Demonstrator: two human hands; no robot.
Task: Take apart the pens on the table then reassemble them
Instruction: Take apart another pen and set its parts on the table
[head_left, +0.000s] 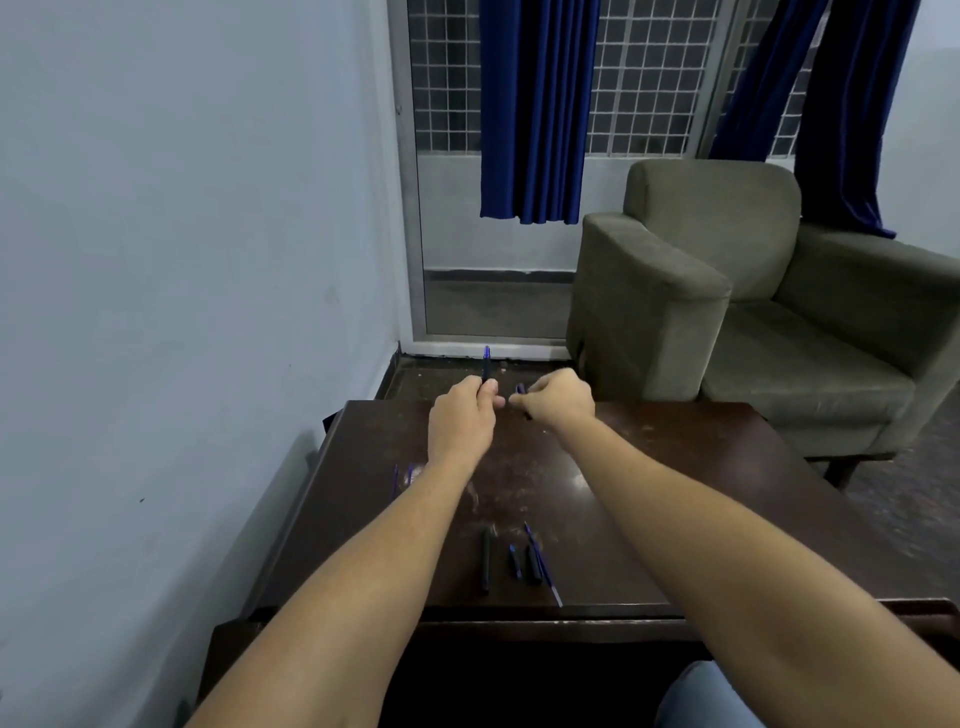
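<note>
Gripping a dark pen barrel (487, 364) upright over the worktop's (675, 493) far edge, the left hand (462, 426) curled round its lower end. The right hand (556, 400), just beside, pinched a small pen pc (521, 388). Loose pen parts (514, 561) lay nr the front edge, w/ thin refills (402, 478) at left.

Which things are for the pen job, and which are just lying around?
Job: black pen barrel in left hand; small dark pen piece in right hand; black pen parts and thin blue refills on dark wooden table.
Lying about: grey-green armchair; blue curtains.
</note>
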